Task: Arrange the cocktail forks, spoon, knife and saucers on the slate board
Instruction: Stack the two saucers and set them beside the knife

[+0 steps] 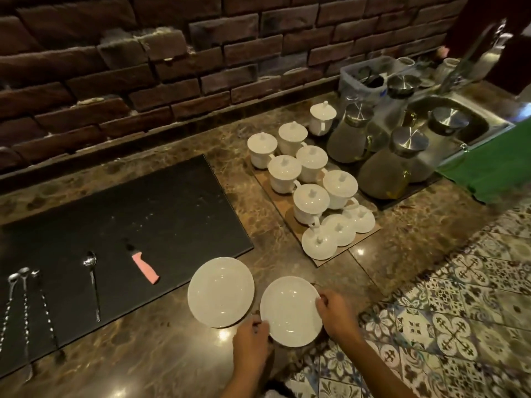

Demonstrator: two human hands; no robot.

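Hands, left (pixel 251 337) and right (pixel 334 311), pinching right saucer (pixel 290 311) at opposite rims; risk: clinking against left saucer (pixel 220 291), chipping.

Black slate (pixel 161 202). White saucers: one (pixel 220 292), other (pixel 290 311). Knife (pixel 140 264): pink handle, dark blade. Silver spoon (pixel 92 280), silver twisted-stem forks (pixel 26 308). Counter (pixel 161 357) brown marbled, glossy. Red-brown brick wall (pixel 172 53). White lidded cups (pixel 301 165) on tan mat (pixel 277 202). Green cloth (pixel 494 165). Floor tiles (pixel 448 317) floral, blue-grey on white.
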